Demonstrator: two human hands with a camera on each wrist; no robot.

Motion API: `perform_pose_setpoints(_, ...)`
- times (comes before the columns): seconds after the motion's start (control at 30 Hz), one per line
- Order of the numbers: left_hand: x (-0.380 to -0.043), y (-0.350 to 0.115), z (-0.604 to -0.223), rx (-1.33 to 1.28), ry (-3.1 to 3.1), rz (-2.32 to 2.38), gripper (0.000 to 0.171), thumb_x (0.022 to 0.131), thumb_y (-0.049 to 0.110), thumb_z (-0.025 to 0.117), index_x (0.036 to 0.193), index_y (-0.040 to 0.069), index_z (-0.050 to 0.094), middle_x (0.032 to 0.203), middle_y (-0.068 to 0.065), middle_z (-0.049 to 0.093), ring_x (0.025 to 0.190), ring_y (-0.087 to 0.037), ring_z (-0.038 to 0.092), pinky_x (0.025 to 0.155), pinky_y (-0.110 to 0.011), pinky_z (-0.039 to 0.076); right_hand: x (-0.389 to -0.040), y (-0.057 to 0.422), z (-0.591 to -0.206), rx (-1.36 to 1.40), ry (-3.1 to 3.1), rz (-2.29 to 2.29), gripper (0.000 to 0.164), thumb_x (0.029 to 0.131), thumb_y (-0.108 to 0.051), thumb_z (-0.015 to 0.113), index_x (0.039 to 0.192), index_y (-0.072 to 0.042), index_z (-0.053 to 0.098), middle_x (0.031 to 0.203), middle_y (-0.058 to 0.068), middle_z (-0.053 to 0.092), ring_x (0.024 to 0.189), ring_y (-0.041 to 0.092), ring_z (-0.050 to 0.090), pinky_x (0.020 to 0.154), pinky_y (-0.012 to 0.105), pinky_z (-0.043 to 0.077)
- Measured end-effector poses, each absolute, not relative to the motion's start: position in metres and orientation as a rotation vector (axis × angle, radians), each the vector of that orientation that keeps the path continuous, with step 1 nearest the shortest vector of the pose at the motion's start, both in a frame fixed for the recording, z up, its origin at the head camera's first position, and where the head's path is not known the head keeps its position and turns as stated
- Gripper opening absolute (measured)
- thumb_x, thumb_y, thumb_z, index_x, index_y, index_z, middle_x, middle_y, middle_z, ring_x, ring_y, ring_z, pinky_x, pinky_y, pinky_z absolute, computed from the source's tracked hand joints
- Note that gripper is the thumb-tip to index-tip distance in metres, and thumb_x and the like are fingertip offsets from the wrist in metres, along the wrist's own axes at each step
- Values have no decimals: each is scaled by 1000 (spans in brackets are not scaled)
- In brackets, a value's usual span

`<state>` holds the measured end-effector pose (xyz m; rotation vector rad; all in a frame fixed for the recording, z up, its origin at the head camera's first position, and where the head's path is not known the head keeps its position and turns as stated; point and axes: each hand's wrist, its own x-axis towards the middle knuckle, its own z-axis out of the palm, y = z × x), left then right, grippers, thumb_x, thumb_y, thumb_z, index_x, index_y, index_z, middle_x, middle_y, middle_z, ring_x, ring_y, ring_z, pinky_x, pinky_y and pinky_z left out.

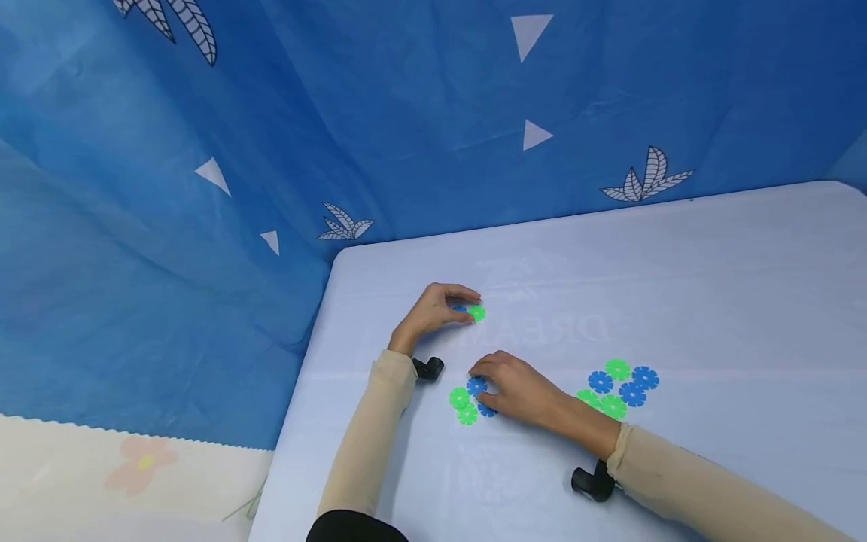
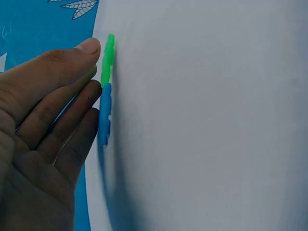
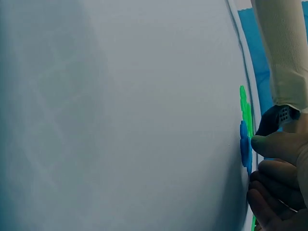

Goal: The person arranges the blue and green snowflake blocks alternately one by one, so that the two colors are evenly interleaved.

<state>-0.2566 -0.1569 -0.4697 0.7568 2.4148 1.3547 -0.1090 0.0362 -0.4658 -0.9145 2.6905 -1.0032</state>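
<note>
In the head view, bright, even light covers the white table [image 1: 745, 301], with a soft shadow beside the left sleeve [image 1: 359, 436]; the blue curtain [image 1: 420, 105] deepens toward the upper right. Both wrist views are dimmer and greyer: the left hand [image 2: 33, 159] is shaded, a blurry shadow trails below it, and the right hand [image 3: 281, 183] looks dark.
</note>
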Motion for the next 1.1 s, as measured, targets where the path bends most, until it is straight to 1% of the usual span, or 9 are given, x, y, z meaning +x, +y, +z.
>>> perform_pose_setpoints(0.17, -255, -157, -472, 748, 2443, 1320, 37, 77, 4, 84, 112, 8, 75, 110, 0, 72, 104, -11, 64, 93, -26, 49, -108, 34, -466, -942, 2710, -996, 31, 84, -14, 77, 112, -3, 71, 112, 5, 68, 112, 24, 59, 95, 41, 49)
perform_pose_setpoints(0.37, -256, -156, -472, 740, 2463, 1272, 35, 78, 3, 83, 111, 10, 75, 108, 2, 72, 103, -9, 64, 92, -25, 50, -108, 31, -466, -946, 2752, -973, 29, 81, -13, 80, 107, -4, 73, 106, 3, 70, 106, 22, 62, 92, 39, 51)
perform_pose_setpoints(0.57, -256, -157, -472, 756, 2471, 1260, 34, 78, 3, 82, 111, 10, 75, 108, 2, 72, 103, -9, 64, 92, -26, 50, -106, 25, -466, -912, 2782, -960, 26, 79, -13, 82, 102, -3, 75, 100, 3, 72, 101, 22, 63, 88, 38, 53)
perform_pose_setpoints(0.7, -255, -158, -472, 765, 2469, 1258, 34, 78, 3, 82, 111, 10, 75, 109, 1, 72, 102, -9, 64, 92, -26, 50, -104, 21, -466, -884, 2816, -949, 23, 79, -10, 81, 101, -4, 76, 98, 3, 72, 100, 22, 64, 87, 37, 54)
perform_pose_setpoints(0.93, -255, -158, -472, 759, 2462, 1263, 35, 78, 2, 82, 111, 10, 75, 108, 1, 72, 102, -10, 64, 92, -27, 50, -102, 15, -466, -881, 2872, -873, 23, 79, -15, 81, 100, -5, 76, 97, 2, 71, 97, 20, 63, 83, 35, 55)
perform_pose_setpoints(1.1, -256, -158, -472, 762, 2461, 1259, 35, 79, 2, 82, 112, 9, 75, 108, 1, 72, 103, -10, 64, 92, -26, 50, -103, 15, -467, -902, 2894, -860, 21, 79, -13, 81, 98, -5, 76, 96, 3, 71, 95, 20, 63, 82, 35, 55)
